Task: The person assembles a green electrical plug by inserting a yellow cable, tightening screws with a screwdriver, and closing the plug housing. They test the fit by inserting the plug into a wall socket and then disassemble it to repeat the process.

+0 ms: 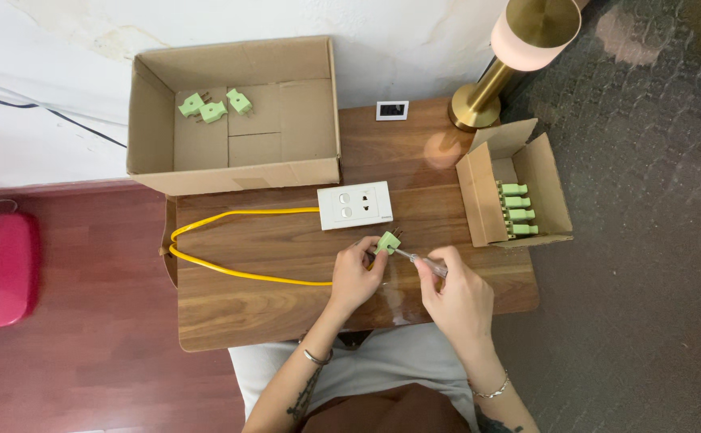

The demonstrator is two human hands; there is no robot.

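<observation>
Tightening a green plug (pixel 388 241) just below the white socket plate (pixel 354 205): left hand (pixel 356 275) pinched it.
Right hand (pixel 456 295) gripped a screwdriver (pixel 419 258), tip at the plug; next probably called for steady turning.

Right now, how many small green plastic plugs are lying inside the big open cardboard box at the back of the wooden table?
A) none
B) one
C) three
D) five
C: three small green plastic plugs lie loose on the floor of the big open cardboard box, a different lot from the row packed in the small cardboard box at the right.
</observation>
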